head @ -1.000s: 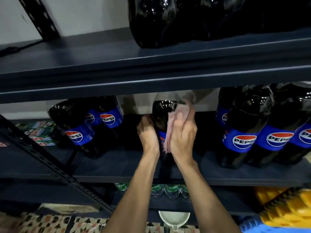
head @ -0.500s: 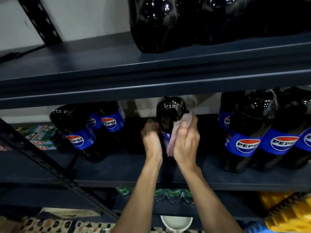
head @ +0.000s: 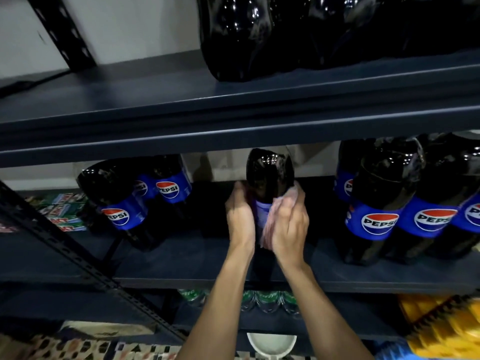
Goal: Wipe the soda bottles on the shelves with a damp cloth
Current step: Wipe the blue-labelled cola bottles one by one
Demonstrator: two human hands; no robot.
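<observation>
A large dark Pepsi bottle (head: 268, 175) stands on the middle shelf (head: 181, 263) between my two hands. My left hand (head: 240, 219) grips its left side at the blue label. My right hand (head: 288, 227) holds a pink cloth (head: 276, 214) pressed against the bottle's right side at label height. The bottle's lower part is hidden behind my hands and wrists.
More Pepsi bottles stand at the left (head: 122, 203) and right (head: 381, 209) of the same shelf. Dark bottles (head: 239, 35) fill the upper shelf. Green bottles (head: 267, 300) sit below, with a white bowl (head: 271, 344) and yellow packs (head: 441, 328) near the floor.
The cloth in my right hand has slid down from the bottle's shoulder to the label area. My left hand stays on the bottle's left side.
</observation>
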